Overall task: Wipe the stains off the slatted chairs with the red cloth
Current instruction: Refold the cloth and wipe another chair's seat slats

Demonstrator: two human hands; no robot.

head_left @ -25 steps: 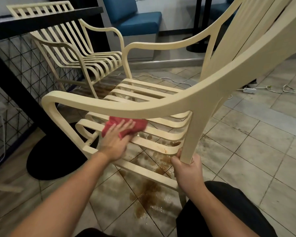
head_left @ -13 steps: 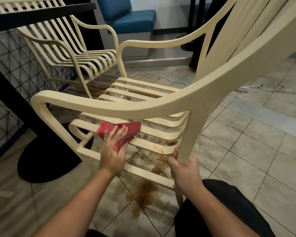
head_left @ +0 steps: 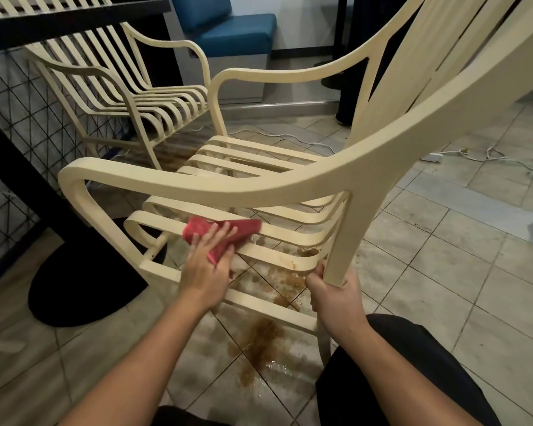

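Left hand (head_left: 206,267) lies flat, fingers (head_left: 216,238) spread; right hand (head_left: 336,298) grips, fingers curled.

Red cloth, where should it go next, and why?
Probably slide it right along the seat slats. The left hand presses the red cloth flat on their left part, while brown stains show further right, near the chair leg that the right hand grips.

Armrest (head_left: 197,187) overhanging seat slats (head_left: 290,238), narrow gaps between (possibly impassable), open floor (head_left: 443,272) to the right
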